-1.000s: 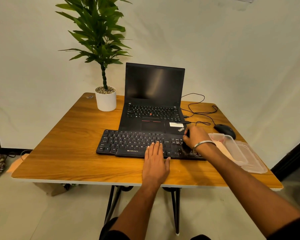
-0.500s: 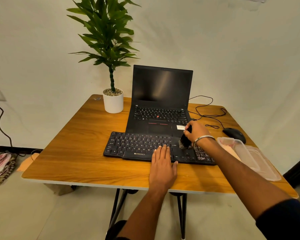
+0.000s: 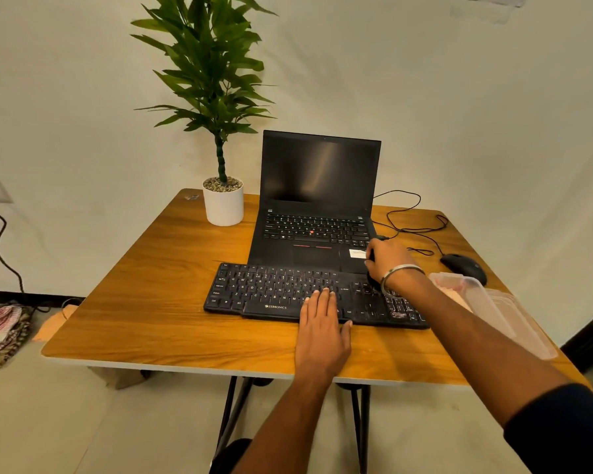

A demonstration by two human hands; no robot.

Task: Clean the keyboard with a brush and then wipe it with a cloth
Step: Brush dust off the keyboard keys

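Observation:
A black external keyboard lies flat on the wooden table, in front of an open laptop. My left hand rests palm down on the keyboard's near edge, fingers together, pinning it. My right hand is closed around a dark brush held over the keyboard's far right part, near the laptop's front corner. Most of the brush is hidden by the fingers. A pale pink cloth shows inside a clear box at the right.
The black laptop stands open behind the keyboard. A potted plant is at the back left. A black mouse with cable and a clear plastic box with its lid sit at the right edge.
My right hand with the brush moved from the keyboard's near right part away from me to its far right edge. My left hand stayed put. The view shifted left.

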